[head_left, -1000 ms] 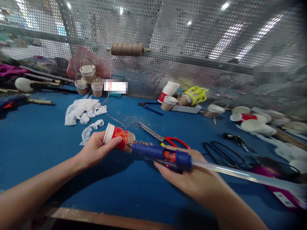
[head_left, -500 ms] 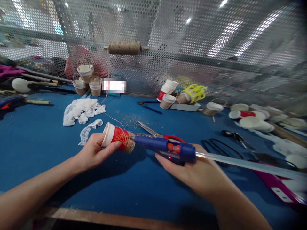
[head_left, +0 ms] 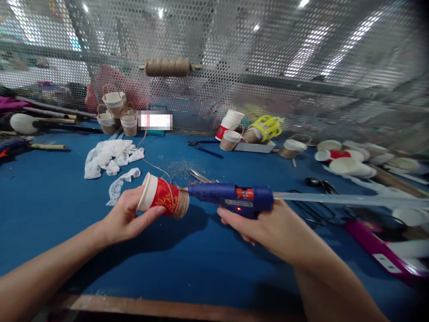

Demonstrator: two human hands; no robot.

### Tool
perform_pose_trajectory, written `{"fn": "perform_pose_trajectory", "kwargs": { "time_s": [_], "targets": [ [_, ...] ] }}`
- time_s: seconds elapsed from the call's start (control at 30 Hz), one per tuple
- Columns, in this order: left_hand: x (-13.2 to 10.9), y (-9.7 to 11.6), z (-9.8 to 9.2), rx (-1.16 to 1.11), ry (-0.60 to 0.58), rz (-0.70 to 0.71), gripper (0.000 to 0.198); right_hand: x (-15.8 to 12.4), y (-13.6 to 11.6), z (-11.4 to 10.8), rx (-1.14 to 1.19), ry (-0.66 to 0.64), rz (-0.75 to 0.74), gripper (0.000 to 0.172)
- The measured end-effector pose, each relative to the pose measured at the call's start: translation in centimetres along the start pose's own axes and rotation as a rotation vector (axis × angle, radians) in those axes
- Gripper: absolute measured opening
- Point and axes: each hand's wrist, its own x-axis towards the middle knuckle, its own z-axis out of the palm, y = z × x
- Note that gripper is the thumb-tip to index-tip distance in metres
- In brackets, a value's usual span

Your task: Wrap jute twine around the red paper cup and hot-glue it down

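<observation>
Left hand (head_left: 124,217) pinching red paper cup (head_left: 164,197) above table (head_left: 191,273), mouth leftward, long axis sloping slightly down rightward to twine (head_left: 182,205)-wound base; blue glue gun (head_left: 214,193), near-horizontal, nozzle leftward, gripped by right hand (head_left: 268,230).

1. Scissors (head_left: 198,175): handles hidden behind glue gun (head_left: 231,197), blades only.
2. Glue gun: grip and trigger hidden by right hand (head_left: 264,228).
3. Left hand (head_left: 129,212): some fingers hidden behind paper cup (head_left: 163,195).
4. Nozzle (head_left: 183,189): too small to tell if touching twine (head_left: 182,205).
5. Glue stick (head_left: 335,197): blurred, cut off at right edge.
6. Sign (head_left: 157,121): pixelated, unreadable.
7. Purple cloth (head_left: 12,104): cut off at left edge.
8. Red thing (head_left: 136,87) behind perforated screen (head_left: 217,27): blurred, can't identify.
</observation>
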Motion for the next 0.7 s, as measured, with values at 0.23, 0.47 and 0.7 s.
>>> {"fn": "perform_pose_trajectory", "kwargs": {
  "time_s": [0.23, 0.47, 0.7],
  "targets": [
    [-0.09, -0.11, -0.24, 0.046, -0.02, 0.078, 0.01, -0.25, 0.03, -0.54, 0.057, -0.057, 0.029, 0.028],
    [0.39, 0.4, -0.28, 0.095, -0.032, 0.103, 0.011, 0.0, 0.06, -0.69, 0.087, -0.061, -0.024, 0.029],
    [0.33, 0.31, -0.23, 0.097, -0.019, 0.083, 0.011, 0.05, 0.56, -0.46, 0.108, -0.064, -0.011, 0.026]
  ]
}}
